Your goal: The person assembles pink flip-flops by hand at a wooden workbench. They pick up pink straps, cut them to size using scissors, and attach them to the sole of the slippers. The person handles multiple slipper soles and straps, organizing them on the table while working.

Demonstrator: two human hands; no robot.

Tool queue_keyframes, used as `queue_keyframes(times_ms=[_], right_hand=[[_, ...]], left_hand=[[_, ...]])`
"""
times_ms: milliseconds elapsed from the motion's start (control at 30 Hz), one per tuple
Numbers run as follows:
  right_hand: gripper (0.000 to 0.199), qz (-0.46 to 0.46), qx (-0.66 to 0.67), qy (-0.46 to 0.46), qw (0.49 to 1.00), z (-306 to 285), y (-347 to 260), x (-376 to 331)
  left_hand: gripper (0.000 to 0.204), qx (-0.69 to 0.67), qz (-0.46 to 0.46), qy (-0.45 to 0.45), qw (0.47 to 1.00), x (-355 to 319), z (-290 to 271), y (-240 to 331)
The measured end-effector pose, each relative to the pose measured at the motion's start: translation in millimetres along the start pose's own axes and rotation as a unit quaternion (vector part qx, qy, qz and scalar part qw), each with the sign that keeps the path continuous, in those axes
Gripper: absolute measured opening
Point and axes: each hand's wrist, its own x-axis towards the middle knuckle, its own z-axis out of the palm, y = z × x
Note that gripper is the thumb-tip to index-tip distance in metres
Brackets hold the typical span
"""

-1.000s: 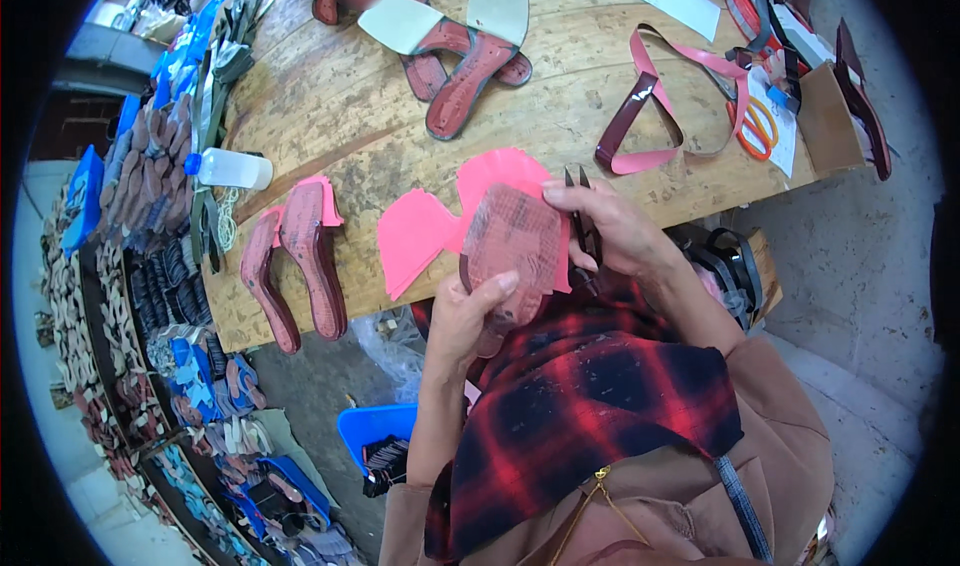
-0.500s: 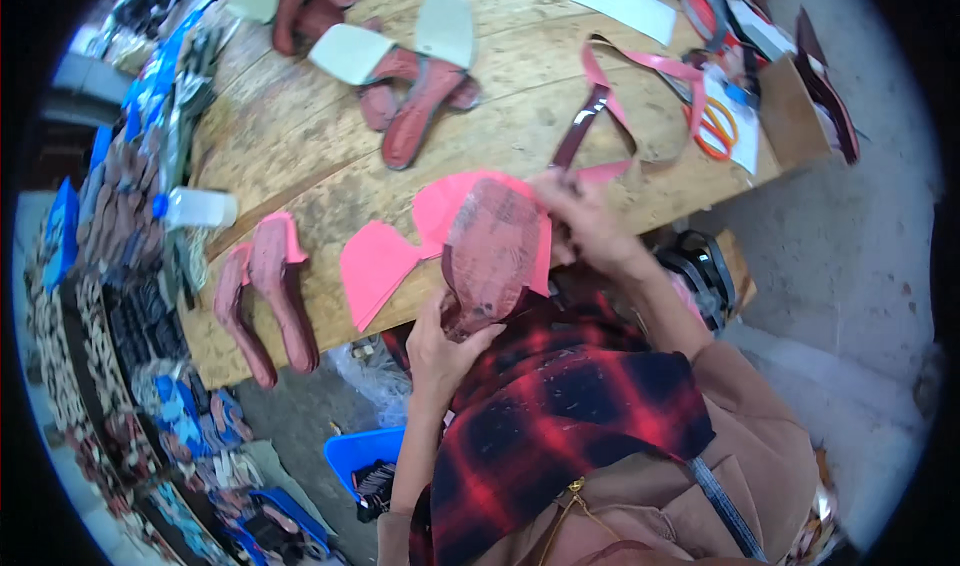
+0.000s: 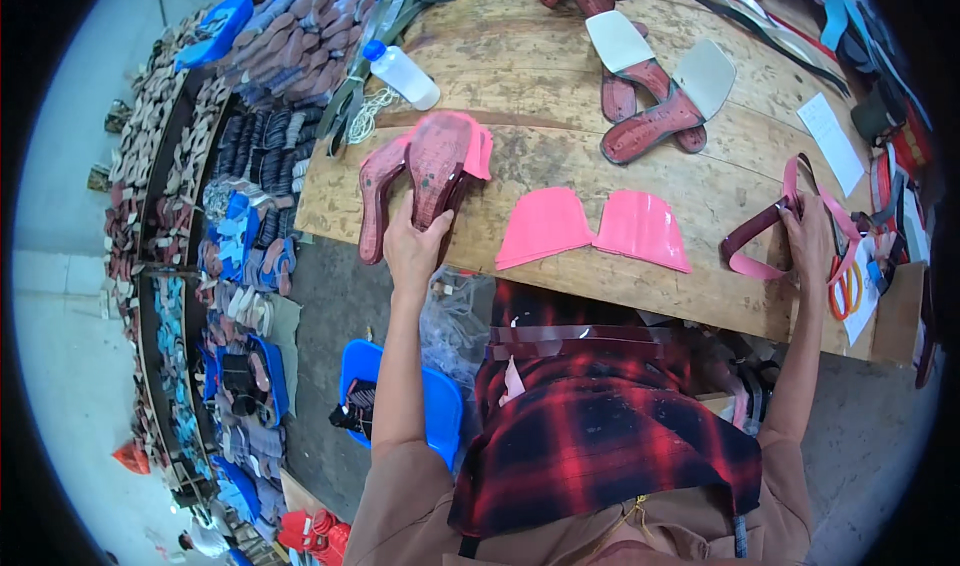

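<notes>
My left hand (image 3: 413,246) grips the narrow end of a reddish-brown shoe insole (image 3: 440,156) at the table's left front edge. A pink flap shows beside its wide end. Next to it lies a matching insole (image 3: 372,201), partly covered. At the right, my right hand (image 3: 808,231) has its fingers closed on a looped pink and dark-red glossy strip (image 3: 755,228); the fingertips are partly hidden. Between my hands lie two stacks of pink cut pieces, a left stack (image 3: 545,226) and a right stack (image 3: 643,231).
A white bottle with a blue cap (image 3: 402,74) lies at the left of the wooden table (image 3: 500,96). Farther back are insoles with pale flaps (image 3: 655,116). Orange-handled scissors (image 3: 848,286) lie right. A blue stool (image 3: 430,396) stands below; shelves of soles (image 3: 165,216) stand left.
The insole moved from in front of me to the left, onto the other one. My right hand left it and moved right to the strip. The view shifted left.
</notes>
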Motion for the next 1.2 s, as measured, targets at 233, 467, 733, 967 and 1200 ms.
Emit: queue_keyframes(times_ms=[233,467,733,967,1200], right_hand=[[0.025,0.038,0.087,0.030,0.995,13,13,-1],[0.014,0.046,0.406,0.149,0.900,-19,-22,-6],[0.012,0.133,0.594,0.102,0.787,-72,-85,-48],[0.015,0.153,0.656,0.048,0.738,-45,-91,-65],[0.017,0.099,0.658,0.033,0.745,-62,-135,-64]], left_hand=[[0.072,0.011,0.083,0.052,0.995,-5,26,5],[0.055,-0.200,0.219,-0.126,0.946,33,106,211],[0.053,-0.070,0.162,-0.227,0.958,120,257,286],[0.031,-0.419,0.162,-0.275,0.850,140,247,247],[0.026,-0.535,0.161,-0.081,0.826,43,85,273]])
